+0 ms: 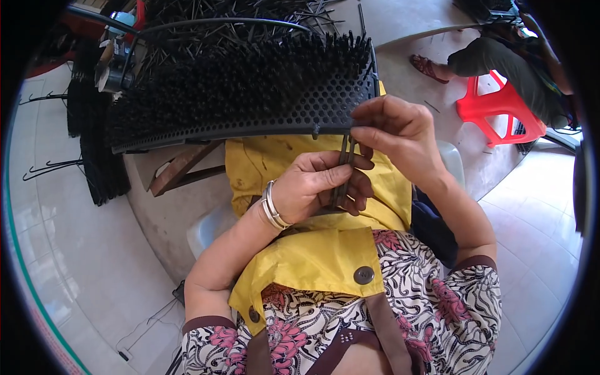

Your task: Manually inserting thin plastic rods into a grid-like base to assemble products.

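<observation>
My left hand (322,181), a metal bangle on its wrist, is closed round a few thin dark strips (343,161), thumb in front and fingers behind. The strips stand nearly upright over my lap. At their top ends my right hand (400,132) has its thumb and fingers closed in on a strip; its fingertips partly cover that end. Just beyond both hands lies a black perforated tray (331,103). Black strips (244,81) stand densely upright in its holes over the left and middle, while holes show bare toward the right and along the near edge.
Loose black strips (206,31) are heaped behind the tray. Bundled black pieces with hooked wires (100,165) hang at the left. A brown support (178,172) stands below the tray. On the right, another person's leg (509,69) is beside a red stool (503,112). A yellow apron (262,165) covers my lap.
</observation>
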`<state>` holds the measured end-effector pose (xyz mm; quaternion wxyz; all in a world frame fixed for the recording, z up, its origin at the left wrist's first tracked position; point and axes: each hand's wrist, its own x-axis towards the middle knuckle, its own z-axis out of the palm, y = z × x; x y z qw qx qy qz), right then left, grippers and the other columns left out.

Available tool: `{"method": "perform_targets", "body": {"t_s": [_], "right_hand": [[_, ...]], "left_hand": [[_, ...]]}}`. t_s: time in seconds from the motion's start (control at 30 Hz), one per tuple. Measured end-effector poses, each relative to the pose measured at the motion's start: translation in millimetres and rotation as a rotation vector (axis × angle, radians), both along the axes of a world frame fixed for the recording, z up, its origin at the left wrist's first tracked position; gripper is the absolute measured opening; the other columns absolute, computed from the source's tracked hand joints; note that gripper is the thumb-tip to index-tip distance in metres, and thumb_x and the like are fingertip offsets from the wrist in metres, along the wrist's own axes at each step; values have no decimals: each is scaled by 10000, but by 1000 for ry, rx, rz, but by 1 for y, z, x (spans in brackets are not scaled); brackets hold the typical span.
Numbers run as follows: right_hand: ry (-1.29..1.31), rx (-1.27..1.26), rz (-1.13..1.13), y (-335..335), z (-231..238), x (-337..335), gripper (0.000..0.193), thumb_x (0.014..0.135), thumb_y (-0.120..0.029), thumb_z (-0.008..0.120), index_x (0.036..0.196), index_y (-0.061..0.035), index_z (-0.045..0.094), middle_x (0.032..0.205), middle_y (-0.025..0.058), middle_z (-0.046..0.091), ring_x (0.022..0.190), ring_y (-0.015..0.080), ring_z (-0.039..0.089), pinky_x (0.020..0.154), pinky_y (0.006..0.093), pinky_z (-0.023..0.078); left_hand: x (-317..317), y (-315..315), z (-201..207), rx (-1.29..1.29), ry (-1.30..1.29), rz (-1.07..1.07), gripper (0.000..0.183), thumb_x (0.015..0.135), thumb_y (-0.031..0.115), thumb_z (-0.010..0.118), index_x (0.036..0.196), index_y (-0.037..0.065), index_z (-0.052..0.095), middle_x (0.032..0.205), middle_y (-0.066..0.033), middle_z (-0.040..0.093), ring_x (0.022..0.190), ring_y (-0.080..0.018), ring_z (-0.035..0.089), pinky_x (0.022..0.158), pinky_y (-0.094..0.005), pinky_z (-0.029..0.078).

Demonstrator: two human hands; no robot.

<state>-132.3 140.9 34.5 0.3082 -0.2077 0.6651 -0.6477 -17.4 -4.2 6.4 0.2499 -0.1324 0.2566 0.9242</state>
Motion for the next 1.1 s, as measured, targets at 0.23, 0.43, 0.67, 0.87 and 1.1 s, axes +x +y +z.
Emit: {"method": "perform_targets", "body": {"t_s": [0.23,0.43,0.67,0.87,1.1], "right_hand": [[443,-202,-388,-5,7,-37,138,760,43,620,893,59,588,723,41,612,600,57,551,536,174,447],[832,-203,-472,-24,-4,-48,145,738,9,658,873,31,610,766,54,638,658,85,610,593,197,477],[1267,0,-239,-38,-6,-53,165,713,41,664,863,52,597,810,114,635,674,163,632,619,243,495],[1508,165,14,-45,3,-60,168,662,33,649,819,14,592,767,109,581,669,259,582,575,310,476],[1554,225,108,-41,-2,-50,207,655,24,647,854,6,592,766,105,562,671,249,556,553,317,461]], "left_hand": [[-2,-5,-12,12,-68,95,336,901,151,459,1175,-41,438,973,-162,594,854,-252,605,742,-355,498],[4,0,-18,-1,-146,150,306,895,153,476,1133,-39,474,1016,-150,583,889,-238,598,776,-336,497],[7,-4,-23,-29,-132,159,253,893,149,482,1057,-38,529,1033,-139,576,920,-241,588,807,-351,489],[7,-6,-20,-62,-154,121,244,888,153,497,1055,-20,537,996,-137,590,895,-241,592,778,-381,501],[8,-4,-12,-28,-152,97,265,886,181,507,1082,4,532,952,-129,599,837,-239,601,719,-388,513]]}}
